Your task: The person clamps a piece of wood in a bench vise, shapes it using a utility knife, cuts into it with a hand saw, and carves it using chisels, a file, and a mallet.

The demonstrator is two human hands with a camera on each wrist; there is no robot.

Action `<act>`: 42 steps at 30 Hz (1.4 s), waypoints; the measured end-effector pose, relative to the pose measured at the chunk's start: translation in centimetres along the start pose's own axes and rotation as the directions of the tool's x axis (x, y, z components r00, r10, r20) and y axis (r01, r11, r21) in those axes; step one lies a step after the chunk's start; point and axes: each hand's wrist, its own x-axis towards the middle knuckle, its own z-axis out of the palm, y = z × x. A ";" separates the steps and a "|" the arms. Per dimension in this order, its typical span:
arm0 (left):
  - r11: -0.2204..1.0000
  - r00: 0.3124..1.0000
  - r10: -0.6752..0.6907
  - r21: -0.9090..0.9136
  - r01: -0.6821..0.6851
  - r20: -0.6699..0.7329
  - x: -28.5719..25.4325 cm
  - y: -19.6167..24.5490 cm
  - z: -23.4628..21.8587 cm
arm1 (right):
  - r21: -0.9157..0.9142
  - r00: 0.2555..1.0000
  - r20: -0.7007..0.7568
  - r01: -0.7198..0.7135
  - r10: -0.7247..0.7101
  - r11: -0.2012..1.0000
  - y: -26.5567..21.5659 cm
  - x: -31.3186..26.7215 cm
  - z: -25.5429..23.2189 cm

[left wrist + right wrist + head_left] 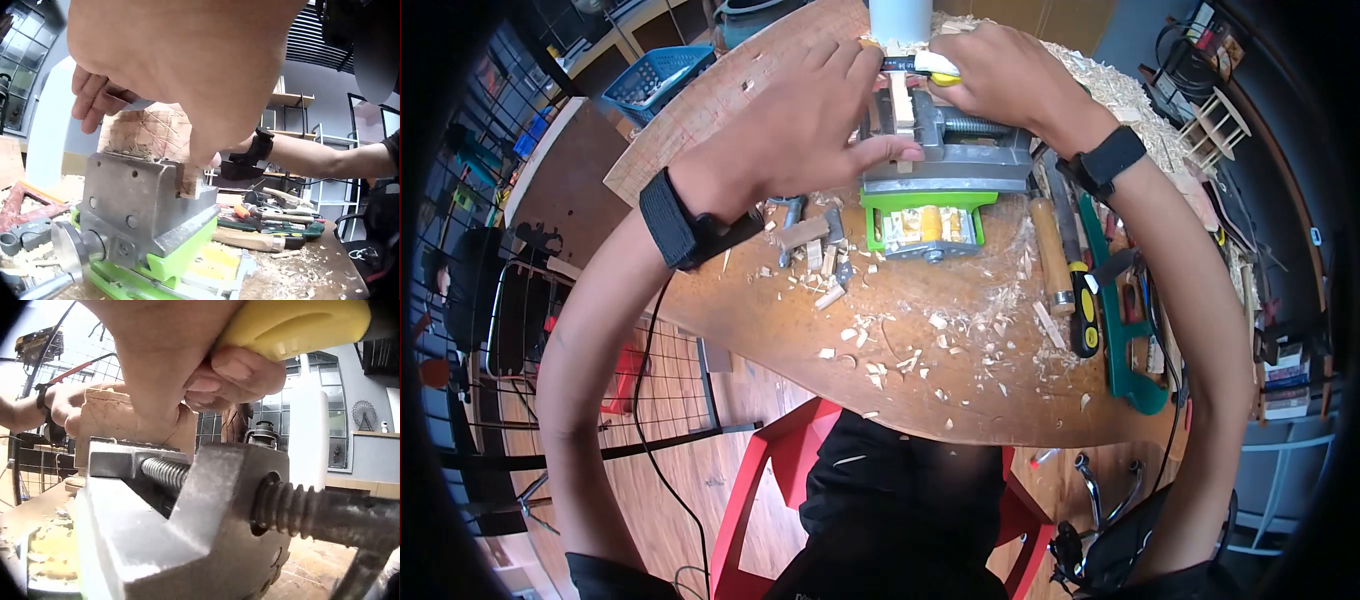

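Observation:
A pale wooden block (902, 110) stands upright in the metal jaws of a vise (950, 170) with a green base. Across the block's top lies a yellow-handled bladed tool (940, 78); its kind is partly hidden by the hands. My right hand (1015, 75) grips the yellow handle (300, 325), fingers wrapped round it, close above the vise. My left hand (805, 120) holds the tool's far end with curled fingers, while its thumb reaches down along the near side of the block. In the left wrist view, the block (150, 131) shows a rough, scored face.
Wood shavings and offcuts (830, 260) litter the wooden table (800, 325). Wooden- and yellow-handled tools (1084, 310) lie at right beside a green saw handle (1135, 370). A white cylinder (900, 18) stands behind the vise, and a blue basket (658, 80) is at far left.

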 end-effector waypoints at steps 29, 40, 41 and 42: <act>0.994 0.994 0.000 -0.110 0.012 0.108 1.0 0.5 -1.6 | -0.064 0.969 0.129 -0.203 0.209 0.977 -3.8 -0.6 -2.6; 0.998 0.991 -0.040 -0.040 0.045 0.126 0.7 0.6 -1.5 | 0.205 0.980 0.197 -0.054 0.013 0.977 -3.2 -0.7 -5.9; 0.998 0.991 -0.040 -0.039 0.045 0.125 0.8 0.6 -1.5 | 0.227 0.962 0.272 -0.095 0.030 0.969 -3.3 -0.7 -6.4; 0.999 0.992 -0.025 -0.025 0.029 0.122 0.7 0.6 -1.5 | 0.247 0.938 0.345 -0.135 0.043 0.960 -3.4 -0.7 -6.7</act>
